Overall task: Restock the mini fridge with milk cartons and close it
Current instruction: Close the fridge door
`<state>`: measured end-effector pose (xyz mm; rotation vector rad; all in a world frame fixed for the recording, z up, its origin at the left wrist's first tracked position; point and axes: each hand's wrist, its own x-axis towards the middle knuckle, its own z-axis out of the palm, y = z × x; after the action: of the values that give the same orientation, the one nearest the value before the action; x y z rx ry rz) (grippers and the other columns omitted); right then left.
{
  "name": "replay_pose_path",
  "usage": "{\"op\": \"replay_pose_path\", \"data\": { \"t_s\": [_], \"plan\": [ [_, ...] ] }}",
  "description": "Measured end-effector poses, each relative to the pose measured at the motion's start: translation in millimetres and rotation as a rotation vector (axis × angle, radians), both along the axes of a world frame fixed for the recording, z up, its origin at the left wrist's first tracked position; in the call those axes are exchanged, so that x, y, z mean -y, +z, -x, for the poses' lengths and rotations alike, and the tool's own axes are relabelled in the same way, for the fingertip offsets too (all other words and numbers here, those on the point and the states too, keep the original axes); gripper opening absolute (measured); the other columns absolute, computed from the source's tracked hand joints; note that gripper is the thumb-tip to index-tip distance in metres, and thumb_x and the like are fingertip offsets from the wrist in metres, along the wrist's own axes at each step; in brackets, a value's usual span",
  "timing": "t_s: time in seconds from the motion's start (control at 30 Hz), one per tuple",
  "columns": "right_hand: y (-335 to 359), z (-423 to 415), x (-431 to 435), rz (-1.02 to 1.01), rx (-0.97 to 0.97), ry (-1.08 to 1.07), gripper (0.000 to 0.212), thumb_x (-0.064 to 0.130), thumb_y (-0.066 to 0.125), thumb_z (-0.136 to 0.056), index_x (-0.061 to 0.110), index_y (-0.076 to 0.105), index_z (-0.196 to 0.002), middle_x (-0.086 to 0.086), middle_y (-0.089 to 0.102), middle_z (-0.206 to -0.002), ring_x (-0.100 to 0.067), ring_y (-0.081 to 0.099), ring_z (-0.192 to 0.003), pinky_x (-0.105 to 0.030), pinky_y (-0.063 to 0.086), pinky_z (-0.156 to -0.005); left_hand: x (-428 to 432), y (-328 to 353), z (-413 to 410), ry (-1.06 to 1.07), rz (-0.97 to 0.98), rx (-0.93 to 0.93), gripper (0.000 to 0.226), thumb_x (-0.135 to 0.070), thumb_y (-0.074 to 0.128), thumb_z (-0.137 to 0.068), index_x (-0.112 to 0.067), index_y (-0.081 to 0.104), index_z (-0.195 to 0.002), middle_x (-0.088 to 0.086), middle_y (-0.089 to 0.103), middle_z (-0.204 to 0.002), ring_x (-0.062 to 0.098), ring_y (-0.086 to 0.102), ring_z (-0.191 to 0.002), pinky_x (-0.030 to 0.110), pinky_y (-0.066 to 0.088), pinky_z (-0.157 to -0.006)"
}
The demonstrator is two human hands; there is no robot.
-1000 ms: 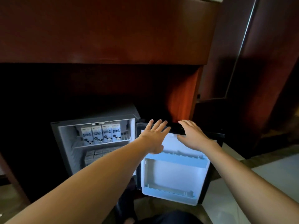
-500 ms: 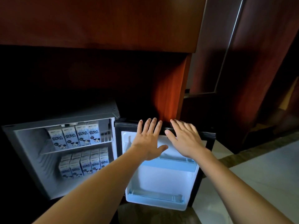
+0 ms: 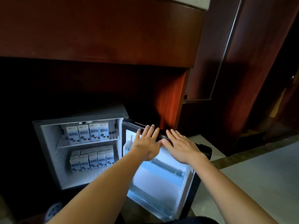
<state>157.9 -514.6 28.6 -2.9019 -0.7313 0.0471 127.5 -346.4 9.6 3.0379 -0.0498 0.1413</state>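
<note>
The mini fridge (image 3: 48,143) stands open under a dark wooden cabinet. Several blue-and-white milk cartons (image 3: 88,132) line its upper shelf, and several more milk cartons (image 3: 93,160) fill the lower level. The fridge door (image 3: 161,183) hangs open to the right, its white inner side facing me. My left hand (image 3: 146,143) lies flat with fingers spread against the door's top edge. My right hand (image 3: 181,145) rests flat beside it, also on the top edge. Neither hand holds anything.
A reddish wooden cabinet (image 3: 97,29) overhangs the fridge. Its side panel (image 3: 171,97) stands just behind the door. A pale tiled floor (image 3: 258,175) lies to the right, and a small wheel (image 3: 53,210) shows at the lower left.
The view has shifted, so the fridge sits further right in the frame. Both hands stay flat on the door's top edge, and the door has swung a little towards the fridge.
</note>
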Motion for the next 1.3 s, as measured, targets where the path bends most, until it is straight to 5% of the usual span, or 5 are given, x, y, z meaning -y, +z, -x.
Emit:
{"op": "replay_pose_path", "data": {
  "t_s": [0.33, 0.47, 0.6, 1.07, 1.3],
  "plan": [
    [1, 60, -32, -0.025, -0.093, 0.137, 0.07, 0.053, 0.013, -0.105, 0.012, 0.002, -0.16, -0.004, -0.007, -0.167, -0.014, -0.008, -0.153, -0.034, -0.002, -0.124, -26, 15, 61, 0.042, -0.009, -0.111, 0.065, -0.049, 0.013, -0.105, -0.019, -0.007, -0.16, 0.0, -0.016, -0.166, 0.02, -0.011, -0.153, 0.049, -0.004, -0.123],
    [-2, 90, -57, -0.101, -0.174, 0.216, 0.1, 0.081, -0.004, -0.084, 0.017, 0.001, -0.16, 0.0, -0.011, -0.167, -0.009, -0.016, -0.151, -0.035, -0.004, -0.124, -49, 22, 94, 0.028, 0.032, -0.148, 0.063, -0.04, 0.019, -0.105, -0.019, -0.004, -0.16, 0.0, -0.011, -0.167, 0.019, -0.008, -0.154, 0.047, -0.003, -0.124],
    [-2, 111, -86, -0.202, -0.201, 0.284, 0.08, 0.067, 0.009, -0.098, 0.018, -0.003, -0.16, 0.001, -0.013, -0.166, -0.009, -0.019, -0.15, -0.033, -0.006, -0.123, -77, 28, 127, 0.023, 0.046, -0.168, 0.062, -0.036, 0.023, -0.106, -0.02, -0.001, -0.16, -0.002, -0.004, -0.167, 0.02, -0.003, -0.154, 0.045, 0.002, -0.125],
    [-5, 111, -199, -0.068, -0.036, 0.486, 0.071, 0.061, 0.008, -0.102, 0.02, 0.003, -0.16, 0.004, -0.006, -0.167, -0.007, -0.012, -0.151, -0.031, -0.004, -0.124, -186, 46, 181, 0.208, 0.016, -0.097, 0.039, -0.031, 0.035, -0.101, -0.035, 0.041, -0.14, 0.004, 0.059, -0.12, 0.029, 0.058, -0.114, 0.048, 0.048, -0.095],
    [-16, 88, -268, -0.071, -0.014, 0.51, 0.078, 0.071, 0.006, -0.096, 0.027, -0.002, -0.159, 0.007, -0.01, -0.166, -0.007, -0.015, -0.15, -0.036, -0.005, -0.124, -223, 28, 181, 0.336, -0.088, -0.068, 0.06, -0.045, 0.022, -0.108, -0.022, 0.006, -0.16, 0.0, 0.004, -0.167, 0.018, 0.0, -0.153, 0.041, 0.0, -0.124]
  ]
}}
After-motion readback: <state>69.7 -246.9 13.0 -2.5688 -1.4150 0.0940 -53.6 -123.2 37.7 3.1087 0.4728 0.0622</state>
